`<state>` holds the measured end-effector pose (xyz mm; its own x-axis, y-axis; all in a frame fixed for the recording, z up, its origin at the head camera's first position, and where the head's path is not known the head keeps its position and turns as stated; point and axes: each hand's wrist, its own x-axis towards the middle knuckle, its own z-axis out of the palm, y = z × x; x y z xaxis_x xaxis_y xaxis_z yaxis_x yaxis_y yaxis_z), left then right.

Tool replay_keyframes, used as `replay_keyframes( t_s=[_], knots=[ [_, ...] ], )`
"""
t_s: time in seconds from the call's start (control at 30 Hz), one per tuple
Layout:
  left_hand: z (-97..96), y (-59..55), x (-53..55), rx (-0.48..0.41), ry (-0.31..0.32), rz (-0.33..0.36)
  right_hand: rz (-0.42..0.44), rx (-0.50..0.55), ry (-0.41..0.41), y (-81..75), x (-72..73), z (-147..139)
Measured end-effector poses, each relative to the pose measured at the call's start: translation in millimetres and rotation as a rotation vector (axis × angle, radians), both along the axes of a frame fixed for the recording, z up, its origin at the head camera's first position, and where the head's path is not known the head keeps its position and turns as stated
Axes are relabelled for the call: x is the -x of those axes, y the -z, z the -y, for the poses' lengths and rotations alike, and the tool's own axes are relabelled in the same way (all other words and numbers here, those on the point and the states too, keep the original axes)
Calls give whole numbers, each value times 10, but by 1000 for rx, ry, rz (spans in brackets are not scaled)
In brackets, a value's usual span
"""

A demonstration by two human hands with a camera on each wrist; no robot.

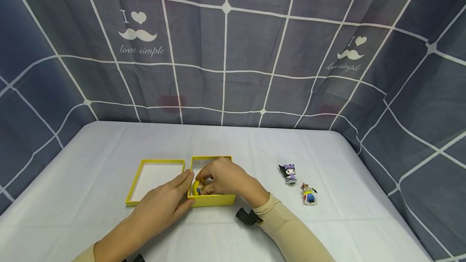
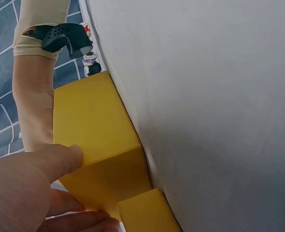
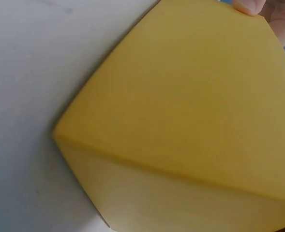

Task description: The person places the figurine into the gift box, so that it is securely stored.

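Note:
A yellow open-topped box [image 1: 214, 201] stands on the white table. My left hand [image 1: 162, 202] holds its near left corner, with the thumb [image 2: 60, 159] on the front wall and the fingers along the left side. Inside the box, my right hand [image 1: 229, 179] pinches a small figurine [image 1: 196, 188] with a yellow rounded part, near the left wall. The hand hides some of the figurine. In the right wrist view the box wall [image 3: 181, 106] fills most of the picture and hides the right fingers.
Just left of the box lies a shallow yellow-rimmed lid [image 1: 132, 203], white inside. Two figurines are on the table to the right: one purple and black [image 1: 290, 174], one yellow, blue and red [image 1: 309, 195]. A grey checked curtain [image 1: 204, 43] surrounds the table.

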<state>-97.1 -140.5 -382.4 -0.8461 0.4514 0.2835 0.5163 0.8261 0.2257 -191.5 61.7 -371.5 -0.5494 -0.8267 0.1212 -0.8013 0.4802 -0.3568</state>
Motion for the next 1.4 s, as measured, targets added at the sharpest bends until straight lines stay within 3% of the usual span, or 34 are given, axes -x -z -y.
replay_keyframes(
  t_s=[0.77,1.2,1.4],
  knots=[
    [-11,12,-19,15,-12,-40,-101,-35,39,-36,-58,-21],
    [-18,-2,-36,9,-20,-15,-56,1,69,-100,-105,-142],
    [-19,-9,-35,11,-17,-23,-78,39,59,-140,-136,-227]
  ],
)
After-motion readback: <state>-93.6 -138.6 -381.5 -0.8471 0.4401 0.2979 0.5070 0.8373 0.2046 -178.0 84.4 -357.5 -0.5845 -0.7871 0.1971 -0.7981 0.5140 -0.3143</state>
